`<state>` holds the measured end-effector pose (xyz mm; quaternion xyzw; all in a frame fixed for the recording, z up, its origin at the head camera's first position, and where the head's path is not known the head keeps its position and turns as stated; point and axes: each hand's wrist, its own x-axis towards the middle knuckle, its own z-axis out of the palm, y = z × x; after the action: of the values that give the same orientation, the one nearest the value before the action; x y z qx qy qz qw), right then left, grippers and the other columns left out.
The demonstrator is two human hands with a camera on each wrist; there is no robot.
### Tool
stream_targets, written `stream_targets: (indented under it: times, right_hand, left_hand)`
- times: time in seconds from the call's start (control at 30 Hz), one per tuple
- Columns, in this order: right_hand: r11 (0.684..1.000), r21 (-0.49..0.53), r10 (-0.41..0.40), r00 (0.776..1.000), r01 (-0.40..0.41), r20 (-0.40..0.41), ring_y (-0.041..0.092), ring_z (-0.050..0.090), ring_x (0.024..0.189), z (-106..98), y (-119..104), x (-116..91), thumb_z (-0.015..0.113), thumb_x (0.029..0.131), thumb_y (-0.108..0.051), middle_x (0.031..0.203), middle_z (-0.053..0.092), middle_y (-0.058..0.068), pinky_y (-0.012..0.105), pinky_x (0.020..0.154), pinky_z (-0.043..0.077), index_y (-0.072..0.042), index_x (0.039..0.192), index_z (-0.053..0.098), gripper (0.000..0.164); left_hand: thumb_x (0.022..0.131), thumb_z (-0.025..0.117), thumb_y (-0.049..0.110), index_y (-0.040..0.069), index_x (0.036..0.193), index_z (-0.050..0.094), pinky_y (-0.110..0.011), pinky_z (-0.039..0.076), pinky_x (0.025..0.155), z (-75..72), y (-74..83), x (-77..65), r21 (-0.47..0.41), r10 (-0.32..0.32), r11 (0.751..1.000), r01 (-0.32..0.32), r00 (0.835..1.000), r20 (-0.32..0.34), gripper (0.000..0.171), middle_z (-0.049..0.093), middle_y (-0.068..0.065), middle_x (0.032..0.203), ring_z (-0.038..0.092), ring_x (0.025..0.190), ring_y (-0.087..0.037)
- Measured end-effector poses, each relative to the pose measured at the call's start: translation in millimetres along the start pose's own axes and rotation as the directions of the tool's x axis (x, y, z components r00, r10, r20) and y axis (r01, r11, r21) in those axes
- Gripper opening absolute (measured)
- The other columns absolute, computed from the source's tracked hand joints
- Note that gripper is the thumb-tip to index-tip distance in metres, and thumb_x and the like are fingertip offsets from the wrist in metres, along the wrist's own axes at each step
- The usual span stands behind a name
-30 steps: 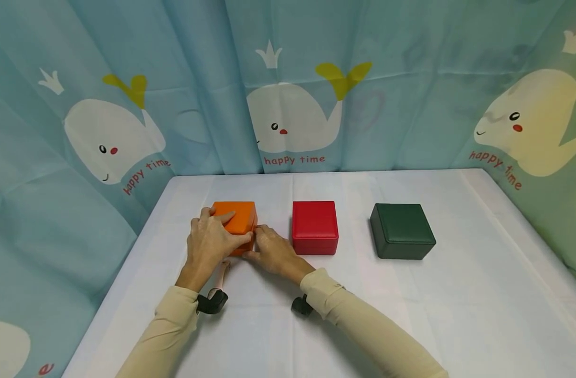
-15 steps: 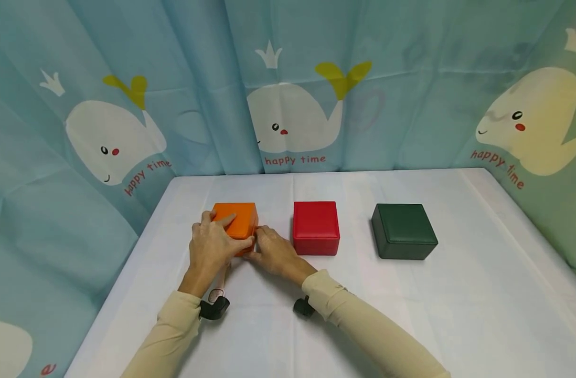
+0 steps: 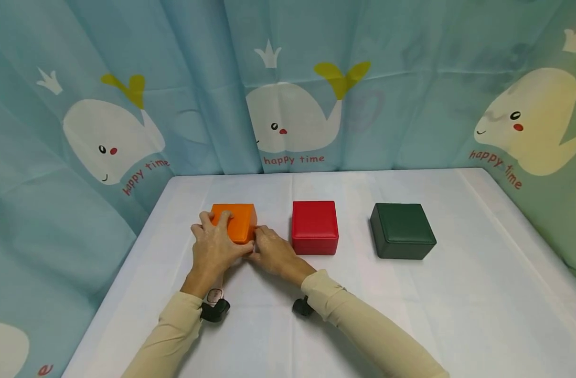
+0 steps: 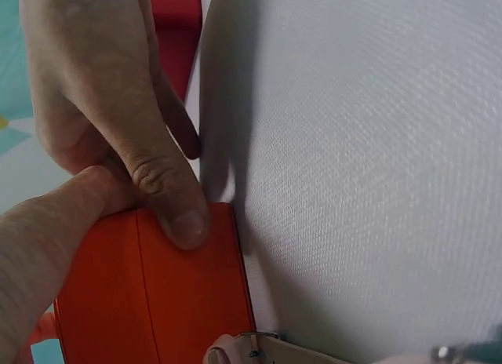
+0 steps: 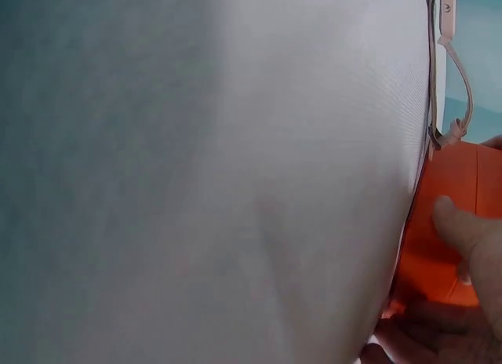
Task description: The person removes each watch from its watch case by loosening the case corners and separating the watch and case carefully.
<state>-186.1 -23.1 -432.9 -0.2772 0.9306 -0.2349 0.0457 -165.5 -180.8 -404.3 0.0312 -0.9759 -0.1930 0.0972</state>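
Left hand (image 3: 212, 251) half open, fingers spread and bent over top and left side of orange hinged-look box (image 3: 244, 218), thumb at its near right corner; it has hold of the box. Right hand (image 3: 276, 253) grips the same box low at that corner: thumb on the front face below the seam, fingers along the right side, partly hidden. Hands meet at the corner, thumbs close together. Lid seam (image 4: 144, 282) reads as a thin line, box sits upright on white-covered table (image 3: 458, 315), left end of the row. Watch (image 3: 215, 295) with pinkish strap is in front of the box, by the left wrist, mostly hidden there; strap and buckle show in both wrist views. Black wrist cameras (image 3: 215, 311) under both beige sleeves (image 3: 377, 331). Red box (image 3: 315, 228) just right of the right hand, apart from it. Dark green box (image 3: 403, 231) further right. Blue whale-print curtain (image 3: 396, 115) behind, lettered "happy time".
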Motion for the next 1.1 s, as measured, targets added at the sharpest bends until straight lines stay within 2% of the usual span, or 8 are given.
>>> stream_targets:
  times: [0.13,0.4,0.53,0.63,0.73,0.87,0.97,1.1]
  right_hand:
    - [1.000,0.004,-0.021,0.998,0.021,0.064,0.025,0.049,0.135,-5.9,0.1,-4.5,0.071,0.097,-0.024,0.151,0.046,0.014,0.034,0.109,0.041,0.005,0.139,0.053,0.054]
    - [0.998,0.021,-0.058,0.998,0.058,0.027,0.022,0.063,0.107,-27.7,-1.1,-34.6,0.062,0.097,-0.019,0.123,0.065,0.012,0.033,0.095,0.052,0.004,0.127,0.061,0.037]
    - [0.992,0.096,-0.080,0.997,0.079,0.008,0.019,0.064,0.114,-40.6,-0.6,-58.0,0.061,0.099,-0.020,0.127,0.066,0.008,0.034,0.098,0.051,-0.001,0.133,0.062,0.039]
    - [0.979,0.128,-0.159,0.987,0.161,-0.024,0.015,0.066,0.109,-48.7,0.7,-78.2,0.063,0.098,-0.018,0.120,0.070,0.004,0.032,0.094,0.052,-0.004,0.128,0.066,0.033]
    - [0.957,0.105,-0.256,0.959,0.269,-0.124,0.012,0.067,0.099,-56.5,4.8,-98.1,0.067,0.095,-0.016,0.109,0.071,-0.002,0.028,0.085,0.055,-0.009,0.119,0.070,0.025]
    - [0.916,0.009,-0.376,0.865,0.401,-0.332,0.012,0.062,0.094,-67.3,22.1,-111.9,0.073,0.089,-0.012,0.104,0.067,-0.003,0.026,0.077,0.055,-0.011,0.110,0.072,0.021]
    - [0.923,-0.010,-0.351,0.833,0.384,-0.427,0.018,0.055,0.106,-76.1,44.3,-112.7,0.075,0.086,-0.012,0.116,0.060,0.003,0.034,0.083,0.055,-0.008,0.115,0.069,0.029]
    - [0.969,0.054,-0.197,0.882,0.243,-0.428,0.031,0.040,0.127,-84.5,76.8,-105.8,0.077,0.085,-0.016,0.144,0.043,0.011,0.050,0.095,0.050,-0.005,0.137,0.055,0.058]
  left_hand:
    - [0.074,0.081,0.050,0.007,0.140,0.048,-0.062,0.056,0.066,0.8,0.9,-0.3,0.010,0.002,1.000,-0.002,1.000,0.006,0.085,0.027,-0.032,0.138,0.036,0.109,-0.053]
    - [0.078,0.080,0.061,0.005,0.143,0.042,-0.062,0.050,0.082,-9.2,2.7,-0.7,0.070,0.056,0.995,-0.064,0.992,0.113,0.094,0.027,-0.034,0.140,0.040,0.115,-0.053]
    - [0.078,0.082,0.056,-0.001,0.143,0.042,-0.067,0.039,0.098,-17.6,6.2,-3.6,0.076,0.095,0.991,-0.108,0.983,0.155,0.096,0.023,-0.037,0.148,0.030,0.131,-0.054]
    - [0.079,0.084,0.047,-0.007,0.140,0.045,-0.066,0.030,0.108,-22.0,12.6,-8.0,0.046,0.174,0.983,-0.179,0.979,0.105,0.090,0.019,-0.035,0.153,0.018,0.141,-0.053]
    - [0.081,0.086,0.036,-0.009,0.135,0.052,-0.061,0.037,0.107,-21.6,26.4,-17.4,-0.016,0.303,0.953,-0.304,0.952,-0.040,0.078,0.024,-0.030,0.155,0.020,0.143,-0.048]
    - [0.083,0.084,0.025,-0.005,0.140,0.049,-0.052,0.049,0.099,-11.0,51.6,-35.4,-0.147,0.406,0.894,-0.423,0.904,-0.135,0.074,0.041,-0.022,0.148,0.039,0.137,-0.038]
    - [0.085,0.083,0.027,-0.001,0.151,0.036,-0.051,0.044,0.105,3.9,66.7,-42.7,-0.273,0.379,0.887,-0.373,0.925,-0.033,0.086,0.043,-0.019,0.150,0.043,0.136,-0.034]
    - [0.084,0.083,0.036,0.000,0.159,0.020,-0.053,0.035,0.112,28.7,77.1,-36.0,-0.410,0.278,0.891,-0.196,0.949,0.150,0.104,0.032,-0.017,0.160,0.033,0.144,-0.034]
